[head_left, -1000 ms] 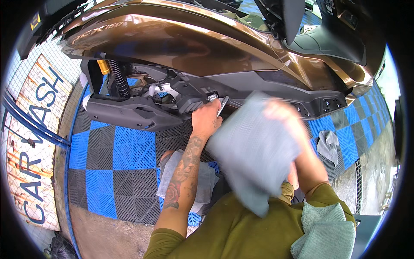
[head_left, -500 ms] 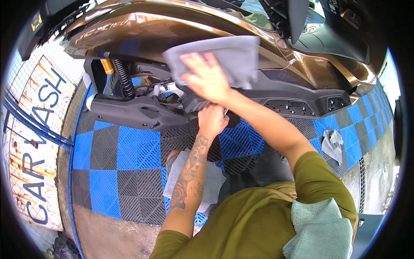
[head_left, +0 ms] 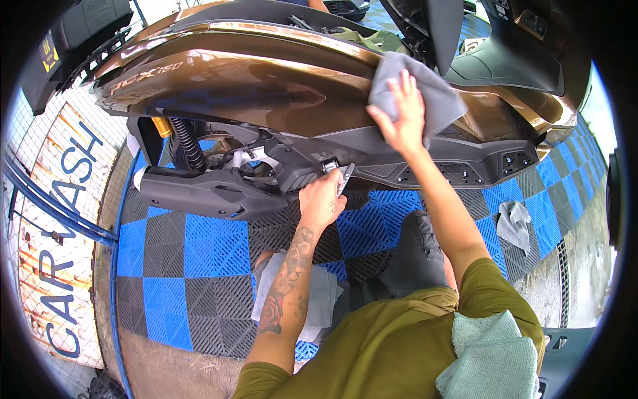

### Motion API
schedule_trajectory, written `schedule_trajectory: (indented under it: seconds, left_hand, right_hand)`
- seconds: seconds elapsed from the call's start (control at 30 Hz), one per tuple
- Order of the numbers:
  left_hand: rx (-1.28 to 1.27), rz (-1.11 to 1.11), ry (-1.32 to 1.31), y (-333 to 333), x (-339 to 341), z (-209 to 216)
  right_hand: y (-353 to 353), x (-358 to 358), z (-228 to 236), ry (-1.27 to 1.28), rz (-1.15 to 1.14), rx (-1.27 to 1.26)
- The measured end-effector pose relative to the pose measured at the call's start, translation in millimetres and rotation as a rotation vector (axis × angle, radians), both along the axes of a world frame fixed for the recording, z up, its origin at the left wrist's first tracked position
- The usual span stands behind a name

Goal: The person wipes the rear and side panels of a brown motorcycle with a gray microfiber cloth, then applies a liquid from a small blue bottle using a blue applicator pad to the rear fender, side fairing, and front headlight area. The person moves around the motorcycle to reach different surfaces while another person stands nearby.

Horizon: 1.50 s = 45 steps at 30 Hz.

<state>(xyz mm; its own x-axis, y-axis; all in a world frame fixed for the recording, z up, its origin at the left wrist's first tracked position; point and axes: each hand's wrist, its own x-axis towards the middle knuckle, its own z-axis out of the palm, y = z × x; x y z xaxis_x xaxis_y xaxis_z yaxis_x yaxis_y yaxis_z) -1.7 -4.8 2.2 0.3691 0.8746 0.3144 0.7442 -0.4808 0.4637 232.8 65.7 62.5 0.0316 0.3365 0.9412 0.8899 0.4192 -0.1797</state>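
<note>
A brown scooter stands on a blue-and-black tiled floor, a weathered signboard past the floor's left edge, a crumpled rag near its right. The person's right hand, fingers apart, flattens a grey cloth against the scooter's side; the left hand's fingers clamp a silver fitting.

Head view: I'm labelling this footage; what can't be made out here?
Head view: part of the bronze panel, under the grey cloth and right hand.
Head view: most fingertips of the left hand, hidden by the hand itself.
Head view: part of the folded cloth, behind the left forearm.
Head view: lower end of the green cloth, cut by the bottom edge.
</note>
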Motion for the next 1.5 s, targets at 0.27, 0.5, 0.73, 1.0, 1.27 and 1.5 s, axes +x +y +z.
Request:
schedule_trajectory:
  seconds: [0.27, 0.5, 0.73, 1.0, 1.27, 1.5]
  left_hand:
    - [-0.009, 0.034, 0.064, -1.8, 3.3, 3.8]
    - [-0.01, 0.065, 0.081, -6.2, 7.9, 8.3]
    - [0.022, 0.098, 0.03, -9.9, 14.8, 13.9]
    - [-0.227, 0.165, -0.014, -142.4, -2.7, 25.9]
    - [-0.491, 0.461, 0.126, -240.3, 34.5, 67.1]
    - [-0.655, 0.678, 0.037, -266.1, 8.4, 117.9]
  right_hand:
    - [1.6, -83.6, 67.5, -0.094, 0.181, 0.051]
    - [12.1, -136.1, 135.9, -0.128, 0.567, -0.012]
    - [6.0, 72.5, 26.0, -0.115, 0.461, -0.217]
    - [-1.8, 57.6, 6.7, 0.142, 0.29, -0.29]
    - [30.6, -137.6, 197.3, -0.104, 0.785, -0.427]
    - [53.2, -215.0, 273.8, 0.104, 0.973, -0.833]
